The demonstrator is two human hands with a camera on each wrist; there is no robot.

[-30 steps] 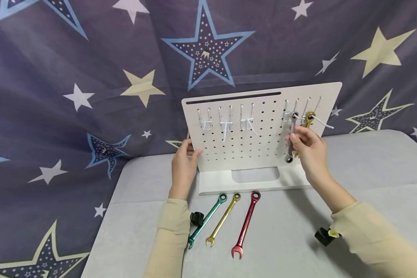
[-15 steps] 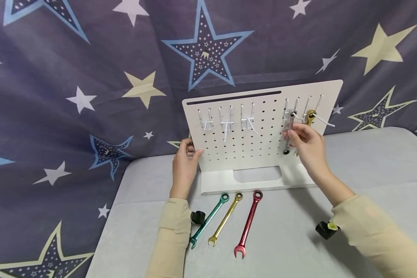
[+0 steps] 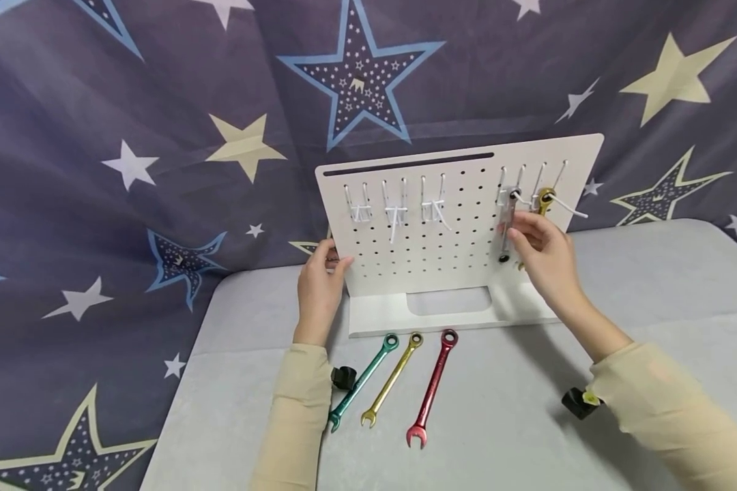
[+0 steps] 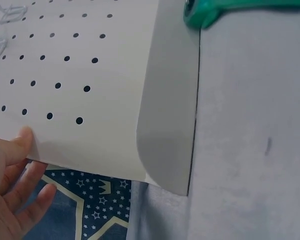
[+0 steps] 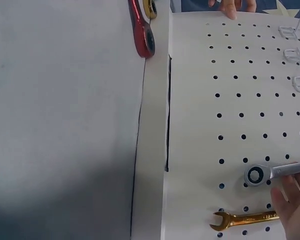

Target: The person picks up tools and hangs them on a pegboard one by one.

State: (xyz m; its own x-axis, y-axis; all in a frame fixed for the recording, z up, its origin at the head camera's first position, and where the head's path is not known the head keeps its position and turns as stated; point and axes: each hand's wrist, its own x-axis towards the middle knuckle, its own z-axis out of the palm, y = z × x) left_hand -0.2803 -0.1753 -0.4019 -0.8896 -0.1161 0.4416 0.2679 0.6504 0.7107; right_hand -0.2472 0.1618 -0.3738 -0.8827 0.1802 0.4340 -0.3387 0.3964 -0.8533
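My right hand point(image 3: 543, 256) pinches a silver ratcheting wrench point(image 3: 508, 225) against the right part of the white pegboard point(image 3: 430, 266). The wrench's upper ring is at a white hook, and its lower ring end point(image 5: 256, 174) points down in front of the board. Just right of it hangs a gold wrench point(image 3: 545, 199) from another hook; my right hand partly hides it, though its open end point(image 5: 225, 220) shows in the right wrist view. My left hand point(image 3: 321, 286) grips the board's left edge, with the thumb point(image 4: 22, 142) on the front face and fingers behind.
A green wrench point(image 3: 364, 382), a gold wrench point(image 3: 393, 378) and a red wrench point(image 3: 432, 389) lie on the grey tabletop point(image 3: 497, 423) before the board's base point(image 3: 377, 317). Three white hooks point(image 3: 396, 211) sit on the board's left half. A star-patterned curtain point(image 3: 467, 88) hangs behind.
The silver wrench's lower end has swung up and in toward the board, my right hand moving slightly with it. My left hand keeps its grip on the board's edge.
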